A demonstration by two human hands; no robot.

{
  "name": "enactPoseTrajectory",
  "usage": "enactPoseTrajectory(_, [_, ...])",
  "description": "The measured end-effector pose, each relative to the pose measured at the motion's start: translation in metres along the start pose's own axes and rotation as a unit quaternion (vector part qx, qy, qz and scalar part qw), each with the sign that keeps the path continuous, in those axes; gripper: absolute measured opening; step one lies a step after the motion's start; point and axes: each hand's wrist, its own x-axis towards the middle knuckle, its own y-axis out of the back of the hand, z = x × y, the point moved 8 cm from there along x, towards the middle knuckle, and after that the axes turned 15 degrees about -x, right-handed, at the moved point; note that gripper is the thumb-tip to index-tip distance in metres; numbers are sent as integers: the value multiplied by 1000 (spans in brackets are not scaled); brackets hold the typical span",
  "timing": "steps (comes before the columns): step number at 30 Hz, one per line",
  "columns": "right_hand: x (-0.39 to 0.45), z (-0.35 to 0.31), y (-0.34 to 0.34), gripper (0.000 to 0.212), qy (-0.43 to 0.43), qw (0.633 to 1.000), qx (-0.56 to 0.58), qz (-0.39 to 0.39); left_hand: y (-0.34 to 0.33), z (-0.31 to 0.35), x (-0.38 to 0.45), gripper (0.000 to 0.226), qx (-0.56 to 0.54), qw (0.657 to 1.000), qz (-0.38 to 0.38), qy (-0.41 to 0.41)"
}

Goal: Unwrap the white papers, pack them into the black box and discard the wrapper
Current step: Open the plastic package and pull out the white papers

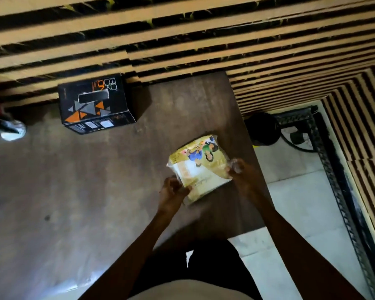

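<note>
A pack of white papers in a yellow printed plastic wrapper [198,164] lies near the right edge of the brown table [74,191]. My left hand [172,190] pinches the wrapper at the pack's near left corner. My right hand [239,169] grips a bunch of clear wrapper at the pack's right side. White paper shows through the wrapper by my left hand. The black box [94,105], printed with orange and grey triangles, stands closed at the back left of the table, well away from both hands.
A slatted wooden wall [182,35] runs behind the table and down the right. Right of the table lie a white tiled floor [301,202], a dark round object [262,128] and a black metal frame [333,169]. Red and white items [7,126] sit at the far left.
</note>
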Motion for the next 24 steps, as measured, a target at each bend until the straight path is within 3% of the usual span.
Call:
enactPoseTrajectory(2, [-6, -6, 14, 48, 62, 990, -113, 58, 7, 19, -4, 33, 84, 988, 22, -126])
enactPoseTrajectory(3, [-11, -13, 22, 43, 110, 974, -166, 109, 5, 33, -7, 33, 170, 965, 17, -196])
enactPoseTrajectory(6, [-39, -51, 34, 33, 235, 929, -222, 178, -25, 56, -2, 47, 341, 894, -84, -280])
enactPoseTrajectory(7, [-46, -68, 30, 34, 273, 899, -295, 174, -34, 56, 5, 50, 369, 880, -109, -280])
enactPoseTrajectory(9, [-42, -84, 10, 39, 287, 844, -444, 91, -46, 55, 20, 51, 420, 858, -141, -259])
enactPoseTrajectory(11, [-25, -82, -1, 42, 250, 824, -508, 10, -53, 50, 33, 47, 455, 843, -158, -238])
enactPoseTrajectory(15, [2, -88, -11, 22, 210, 833, -511, -21, -57, 42, 47, 42, 495, 831, -143, -209])
enactPoseTrajectory(19, [-4, -87, -3, 19, 255, 884, -392, -11, -62, 39, 47, 40, 509, 827, -124, -205])
enactPoseTrajectory(24, [-27, -64, 21, 12, 275, 900, -323, 96, -66, 42, 45, 40, 510, 834, -111, -179])
